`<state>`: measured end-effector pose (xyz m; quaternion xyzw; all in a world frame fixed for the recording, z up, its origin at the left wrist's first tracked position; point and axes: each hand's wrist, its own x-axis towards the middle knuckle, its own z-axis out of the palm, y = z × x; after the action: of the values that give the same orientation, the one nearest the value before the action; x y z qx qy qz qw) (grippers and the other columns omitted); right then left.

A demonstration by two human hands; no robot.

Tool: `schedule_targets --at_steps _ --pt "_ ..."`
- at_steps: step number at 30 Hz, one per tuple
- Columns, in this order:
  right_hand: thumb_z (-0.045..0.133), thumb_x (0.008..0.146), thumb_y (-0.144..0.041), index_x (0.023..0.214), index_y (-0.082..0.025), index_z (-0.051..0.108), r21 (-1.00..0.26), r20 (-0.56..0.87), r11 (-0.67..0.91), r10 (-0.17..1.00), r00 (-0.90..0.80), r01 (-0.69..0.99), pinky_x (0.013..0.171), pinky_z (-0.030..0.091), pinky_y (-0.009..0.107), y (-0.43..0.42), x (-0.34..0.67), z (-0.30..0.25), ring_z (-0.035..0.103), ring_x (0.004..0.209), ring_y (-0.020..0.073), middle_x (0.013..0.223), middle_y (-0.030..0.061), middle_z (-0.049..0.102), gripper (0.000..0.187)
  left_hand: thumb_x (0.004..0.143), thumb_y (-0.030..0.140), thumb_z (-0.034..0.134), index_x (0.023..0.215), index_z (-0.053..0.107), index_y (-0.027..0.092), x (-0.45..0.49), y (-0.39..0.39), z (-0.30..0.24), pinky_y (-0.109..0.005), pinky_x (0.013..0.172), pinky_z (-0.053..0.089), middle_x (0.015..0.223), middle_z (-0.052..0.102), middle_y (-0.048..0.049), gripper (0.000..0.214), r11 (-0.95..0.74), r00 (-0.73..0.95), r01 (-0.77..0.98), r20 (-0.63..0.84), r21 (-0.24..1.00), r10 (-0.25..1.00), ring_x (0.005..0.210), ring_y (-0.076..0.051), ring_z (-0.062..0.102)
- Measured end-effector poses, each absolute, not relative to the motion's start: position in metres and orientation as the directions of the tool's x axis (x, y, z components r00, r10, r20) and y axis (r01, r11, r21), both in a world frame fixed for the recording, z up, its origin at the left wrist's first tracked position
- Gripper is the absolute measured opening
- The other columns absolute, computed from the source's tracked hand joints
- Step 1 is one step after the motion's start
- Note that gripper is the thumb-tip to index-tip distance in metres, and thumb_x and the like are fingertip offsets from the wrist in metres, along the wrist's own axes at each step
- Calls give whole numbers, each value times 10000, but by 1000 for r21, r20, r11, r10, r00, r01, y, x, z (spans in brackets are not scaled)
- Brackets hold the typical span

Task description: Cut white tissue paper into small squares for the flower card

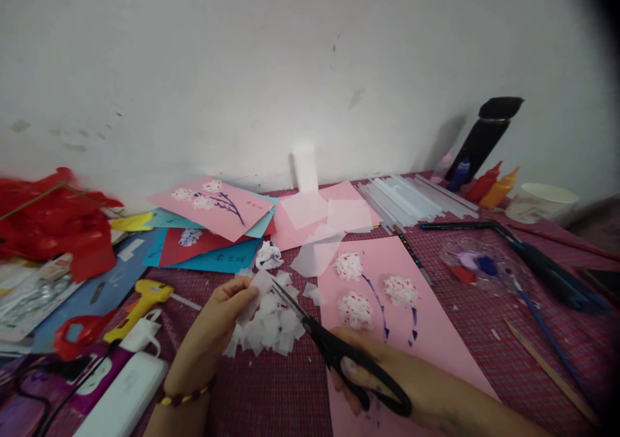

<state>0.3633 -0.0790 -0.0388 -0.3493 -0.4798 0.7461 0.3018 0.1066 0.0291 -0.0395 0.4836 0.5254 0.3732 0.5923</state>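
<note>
Between its thumb and fingers, my left hand (pixel 220 314) pinches a thin piece of white tissue paper (pixel 261 282). My right hand (pixel 361 359) grips black-handled scissors (pixel 334 346), whose blades point up and left, with the tip at the tissue's edge. Below the tissue lies a pile of small cut white paper pieces (pixel 271 330). A crumpled white and blue paper ball (pixel 268 255) sits just behind the pile. Partly under my right forearm is a pink sheet (pixel 436 346) bearing white, red-flecked puffs (pixel 356 309) and blue painted strokes.
Finished-looking cards (pixel 213 208) are stacked at the back left, near a yellow glue gun (pixel 140 304) and white power bank (pixel 123 395). Clear glue sticks (pixel 404 198), paint bottles (pixel 484 182), a paint palette (pixel 477 263), a brush (pixel 537 314) and a white bowl (pixel 540 201) lie right.
</note>
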Motion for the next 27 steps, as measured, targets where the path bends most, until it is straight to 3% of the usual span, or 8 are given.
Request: schedule_targets --at_steps 7,14,21,27 --pt "686 725 -577 1060 -157 516 -921 -286 -383 788 -545 -70 488 330 208 -79 357 -47 439 516 64 730 -41 483 564 630 379 746 602 572 161 120 25 -42 -195 422 268 492 527 41 280 320 232 113 -338 941 912 408 -74 410" --pt "627 748 -214 1022 -156 561 -925 -311 -378 816 -487 -42 488 281 205 -79 352 -38 349 530 64 663 -74 418 288 568 391 771 568 569 165 130 22 -39 -195 390 275 450 532 43 303 374 256 101 -387 922 886 369 -71 399" --pt "643 779 -191 1040 -175 589 -957 -282 -285 860 -424 59 580 326 232 -81 355 -49 420 658 100 778 -35 511 267 532 362 789 586 616 151 133 20 -35 -200 408 343 479 596 15 278 410 245 47 -409 911 879 399 -95 482" --pt "616 768 -189 1043 -148 580 -931 -321 -365 840 -437 -17 495 263 212 -75 356 -43 349 559 80 664 -69 418 281 595 300 769 720 685 143 120 21 -36 -210 460 406 598 680 -11 218 406 371 72 -402 911 837 473 -118 559"
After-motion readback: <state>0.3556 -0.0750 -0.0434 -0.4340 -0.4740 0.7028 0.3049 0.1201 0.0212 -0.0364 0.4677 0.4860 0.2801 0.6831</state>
